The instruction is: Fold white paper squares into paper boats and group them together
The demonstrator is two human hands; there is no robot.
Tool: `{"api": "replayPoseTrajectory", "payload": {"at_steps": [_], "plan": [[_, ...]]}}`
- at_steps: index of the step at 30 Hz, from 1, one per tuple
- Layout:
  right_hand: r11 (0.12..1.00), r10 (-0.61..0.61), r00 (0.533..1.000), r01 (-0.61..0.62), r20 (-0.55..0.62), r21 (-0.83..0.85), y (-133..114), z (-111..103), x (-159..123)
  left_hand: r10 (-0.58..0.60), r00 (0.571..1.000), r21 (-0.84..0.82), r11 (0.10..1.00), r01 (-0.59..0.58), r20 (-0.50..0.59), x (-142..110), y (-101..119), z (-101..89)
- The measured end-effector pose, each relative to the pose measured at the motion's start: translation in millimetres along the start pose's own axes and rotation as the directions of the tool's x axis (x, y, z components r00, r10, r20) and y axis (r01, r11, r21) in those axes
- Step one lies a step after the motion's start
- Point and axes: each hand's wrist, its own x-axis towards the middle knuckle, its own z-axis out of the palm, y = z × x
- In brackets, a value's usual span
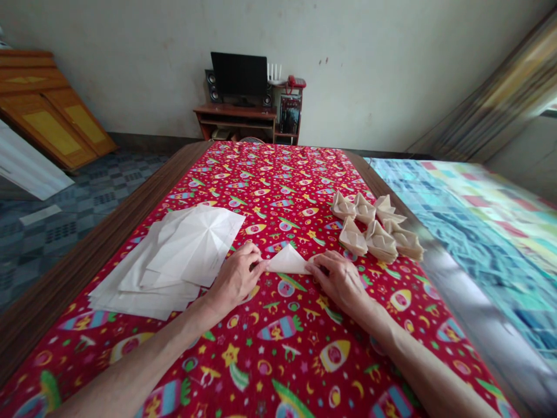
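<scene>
A sheet of paper folded into a small white triangle point(288, 260) lies in front of me on the red patterned cloth point(278, 360), its point facing away. My left hand point(241, 270) pinches its left corner between thumb and fingers. At the right corner, my right hand point(337, 276) has thumb and fingers closed on the paper. Left of my left hand rests a loose pile of creased white paper sheets point(187, 249). Beyond my right hand stand several folded paper pieces point(374, 226) in two rows, cream-coloured and pointed.
A dark wooden table edge point(143, 191) runs along the left of the cloth. Past the far end stands a desk point(235, 113) with a monitor point(240, 75), speakers and a red telephone point(296, 81). A bed with a blue patchwork cover point(470, 232) adjoins on the right.
</scene>
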Motion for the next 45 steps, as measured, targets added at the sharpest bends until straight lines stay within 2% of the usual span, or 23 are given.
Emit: {"api": "replayPoseTrajectory", "payload": {"at_steps": [4,10,15,21,25,28,30,32,37,45], "plan": [[1.000,0.018,1.000,-0.018,0.003,-0.015,-0.2,-0.2,-1.1,-0.011,1.000,-0.005,1.000,0.011,-0.004,2.1,-1.1,-0.1],[0.997,0.021,1.000,-0.021,0.002,-0.079,-0.9,0.2,-0.4,0.028,1.000,0.087,0.996,-0.027,-0.004,2.0,-1.3,0.3],[0.992,-0.024,1.000,0.022,-0.019,-0.121,1.3,-0.5,-1.0,0.013,1.000,0.153,0.988,-0.014,0.006,1.7,-0.4,1.1],[0.989,0.010,0.999,-0.003,0.049,-0.145,6.2,-0.6,0.2,-0.036,0.999,0.203,0.979,0.033,0.012,3.6,4.2,0.2],[0.986,0.030,0.996,-0.017,0.079,-0.166,5.5,-1.6,0.9,0.046,0.999,0.330,0.943,-0.035,-0.027,2.8,11.8,-1.2],[0.984,0.043,0.996,-0.027,0.084,-0.178,4.2,-2.6,1.0,0.228,0.972,0.381,0.895,-0.234,0.062,1.0,21.1,-2.3],[0.984,0.030,0.997,-0.017,0.068,-0.178,3.9,-2.8,0.7,0.338,0.929,0.371,0.852,-0.370,0.151,-0.9,26.8,-1.1],[0.984,0.009,0.999,-0.001,0.040,-0.178,4.3,-2.3,-0.3,0.393,0.893,0.354,0.821,-0.449,0.221,-3.4,30.7,1.9],[0.980,-0.010,1.000,0.007,-0.015,-0.197,5.2,-2.8,-4.2,0.348,0.883,0.346,0.824,-0.449,0.316,-11.1,33.2,8.4],[0.940,0.182,0.976,-0.137,0.119,-0.313,-0.1,-14.3,-2.8,0.310,0.879,0.309,0.850,-0.427,0.361,-13.5,34.9,4.3]]}}
